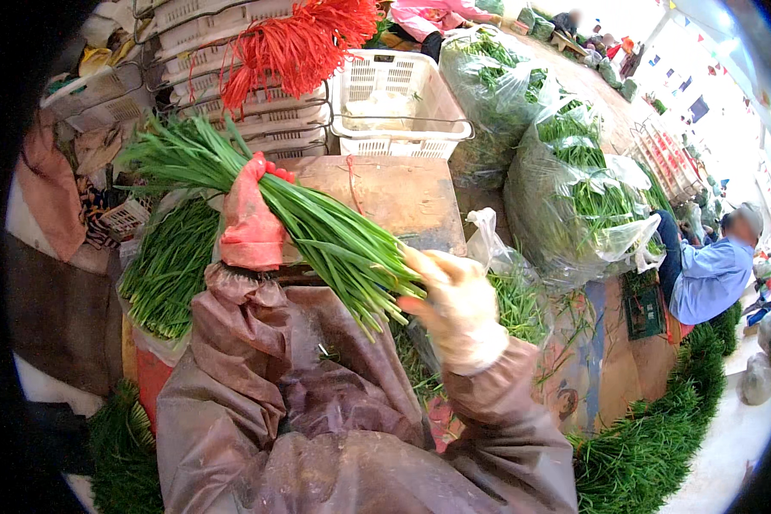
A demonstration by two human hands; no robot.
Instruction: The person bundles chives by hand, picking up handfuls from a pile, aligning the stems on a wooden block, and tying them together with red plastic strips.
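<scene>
My left hand [254, 218], in a red glove, is wrapped round the middle of a bunch of garlic chives [338, 236]. The bunch slants across in front of me, its leafy tips at upper left and cut ends at lower right. At those ends, my right hand [461, 313], in a pale glove, pinches some stalks between thumb and fingers; it is slightly blurred. Below the bunch is a worn wooden board [394, 193]. More chives [171, 265] lie in a plastic bag left of my left arm. Another open bag of chives [518, 304] sits beyond my right hand.
Red ties [304, 51] hang over stacked white crates [287, 128]. A white basket [445, 111] stands behind the board. Large clear bags of greens [574, 188] stand at right. Bundled greens [651, 445] line the lower right, near a seated person in blue [707, 278].
</scene>
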